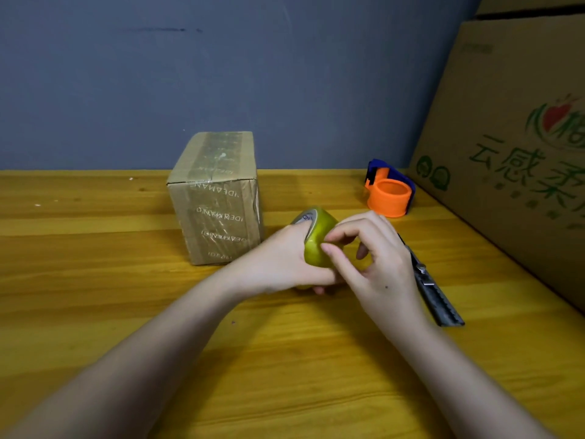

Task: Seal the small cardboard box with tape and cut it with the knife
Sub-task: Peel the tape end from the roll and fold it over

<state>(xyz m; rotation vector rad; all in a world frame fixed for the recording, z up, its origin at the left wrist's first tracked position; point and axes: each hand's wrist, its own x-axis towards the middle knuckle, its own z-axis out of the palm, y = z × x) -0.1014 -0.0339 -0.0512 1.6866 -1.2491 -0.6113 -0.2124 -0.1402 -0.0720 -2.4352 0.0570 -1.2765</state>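
Your left hand is wrapped round the tape roll, thumb over the top edge, holding it upright just off the worktop. Your right hand is narrow, fingertips pinched on the roll's outer face, likely picking for the loose end. No tape strip visibly pulled out yet. Landmark is the small cardboard box: roll sits just right of it and nearer you, close but not touching. The box stands against the wall, already carrying printed tape strips over its top and front. The knife lies right of the roll, partly behind your right hand, well apart from the box; the blade end is hidden, so can't tell if it's extended. An orange tape holder sits farther right, near a big printed carton. Handling guess: roll is light, rigid at the core, glossy and slick on the face, so grip it through or across the core, not by the face. The free end will be thin, sticky and prone to folding on itself; keep it taut once lifted. Box looks light and stiff at its edges and may slide, so brace it by a corner when pressing tape down. Take the knife by the handle body.
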